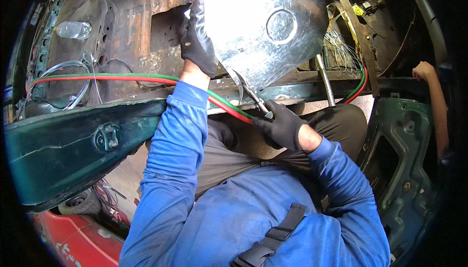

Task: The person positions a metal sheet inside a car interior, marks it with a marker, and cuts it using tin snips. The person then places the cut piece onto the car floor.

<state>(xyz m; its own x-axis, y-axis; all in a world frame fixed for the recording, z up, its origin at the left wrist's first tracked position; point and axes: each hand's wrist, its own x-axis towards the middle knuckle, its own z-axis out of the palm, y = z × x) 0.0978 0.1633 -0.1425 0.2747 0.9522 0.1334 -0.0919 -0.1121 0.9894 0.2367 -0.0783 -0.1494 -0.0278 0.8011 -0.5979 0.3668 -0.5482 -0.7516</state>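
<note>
A shiny sheet of metal with a circle marked on it is tilted up in front of me. My left hand, in a black glove, is closed on its left edge. My right hand, also gloved, is wrapped round the handles of metal snips. Their jaws meet the sheet's lower left edge, where a narrow sliver of metal hangs down beside them. The jaw tips are partly hidden by the sheet.
Red and green hoses run across behind my left forearm. A metal tube leans by my knee. Green door panels flank me. A clear bottle lies on the rusty floor, near wire coils. Another person's arm shows at right.
</note>
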